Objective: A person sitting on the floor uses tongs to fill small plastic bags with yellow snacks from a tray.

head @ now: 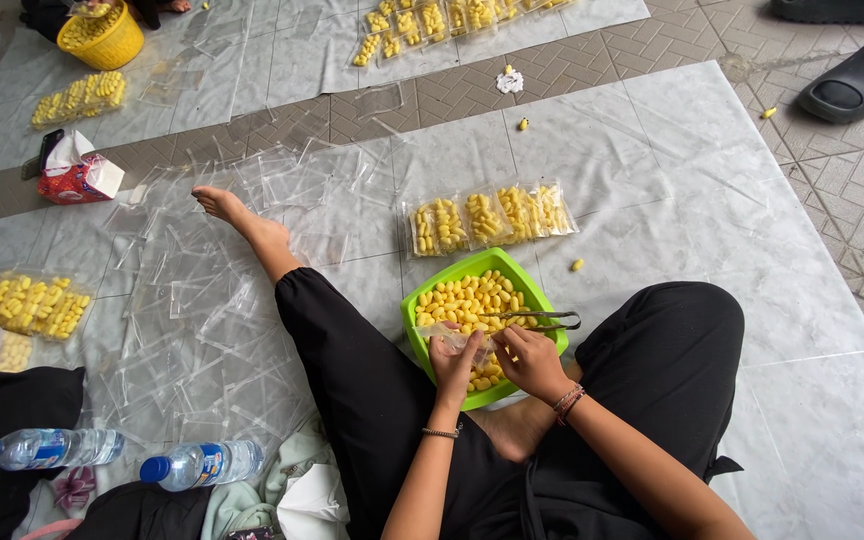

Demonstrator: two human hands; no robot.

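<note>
The person sat on the floor with a square green plastic tray [414,305] of small yellow oval cocoon-like pieces [467,297] wedged between the legs. The left hand [455,362] was pinched closed on a small clear plastic bag [449,335], holding it just over the near edge of the tray, while the right hand [529,360] was curled around a pair of thin metal tongs [537,319] whose tips lay over the pile. To my eye the step would go best with the bag's mouth kept wide and low over the tray, so that any piece slipping from the tongs dropped back into the pile and not onto the white plastic floor sheet [672,200]. The pieces lay directly under and just beyond both hands; a row of filled clear packets [489,217] sat just beyond the tray, and empty clear bags [202,290] were scattered to the left.
</note>
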